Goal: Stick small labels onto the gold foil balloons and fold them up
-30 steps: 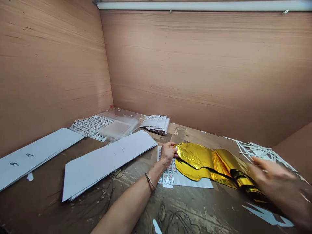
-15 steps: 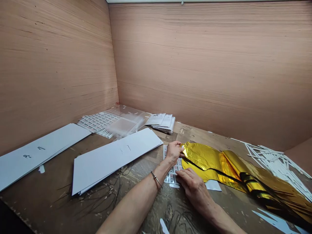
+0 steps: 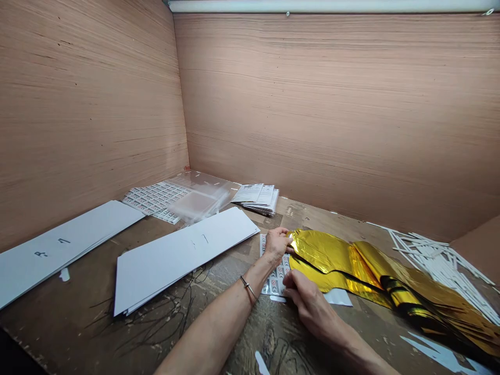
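Gold foil (image 3: pixel 322 250): on the scuffed table (image 3: pixel 230 273), left end clamped in my left hand's (image 3: pixel 276 244) fingers
Sticker sheet (image 3: pixel 273 278): left of foil; my right hand (image 3: pixel 307 294) beside it, fingers curled together
Clear sleeves (image 3: pixel 201 203): beyond foil, leftward; contents unclear to me
Wooden wall (image 3: pixel 332 114): behind foil

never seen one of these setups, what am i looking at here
There is no machine: a person works bare-handed, and every picture comes from one camera worn on their head, looking forward and down. The left hand pinches the left end of the gold foil. The right hand is at the edge of a printed sticker sheet; whether it grips anything is unclear. Around them on the table lie white cards, clear plastic sleeves, printed leaflets and, at the right, white sticks.
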`<state>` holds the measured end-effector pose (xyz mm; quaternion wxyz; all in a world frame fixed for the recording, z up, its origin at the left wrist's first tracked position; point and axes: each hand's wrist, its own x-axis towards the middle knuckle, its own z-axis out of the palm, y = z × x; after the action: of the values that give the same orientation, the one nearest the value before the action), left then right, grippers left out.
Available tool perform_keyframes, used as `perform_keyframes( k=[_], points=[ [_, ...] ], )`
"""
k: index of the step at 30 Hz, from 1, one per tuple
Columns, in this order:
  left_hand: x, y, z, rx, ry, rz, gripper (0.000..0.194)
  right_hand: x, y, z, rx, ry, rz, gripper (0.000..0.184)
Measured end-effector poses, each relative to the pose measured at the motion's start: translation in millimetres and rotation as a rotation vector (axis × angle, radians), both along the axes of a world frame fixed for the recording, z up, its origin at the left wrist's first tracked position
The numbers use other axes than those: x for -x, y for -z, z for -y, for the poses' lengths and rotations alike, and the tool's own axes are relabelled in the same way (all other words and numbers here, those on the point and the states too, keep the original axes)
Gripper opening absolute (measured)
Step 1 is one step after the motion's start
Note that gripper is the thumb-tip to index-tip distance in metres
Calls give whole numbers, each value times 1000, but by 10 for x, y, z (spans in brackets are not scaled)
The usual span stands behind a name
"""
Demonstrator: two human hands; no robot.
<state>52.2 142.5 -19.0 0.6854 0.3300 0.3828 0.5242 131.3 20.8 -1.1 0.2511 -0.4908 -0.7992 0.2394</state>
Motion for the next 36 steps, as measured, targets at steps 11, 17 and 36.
perform_keyframes(
  k=[11,17,36],
  points=[
    [22,-43,21,-6,14,-25,14,-449,-476,-804,275,163,-396,18],
    [16,-28,-6,2,20,-13,15,-515,-307,-1129,277,221,-384,19],
    [81,-109,77,-82,118,127,28,-394,-8,-661,-502,249,416,15]
  ],
)
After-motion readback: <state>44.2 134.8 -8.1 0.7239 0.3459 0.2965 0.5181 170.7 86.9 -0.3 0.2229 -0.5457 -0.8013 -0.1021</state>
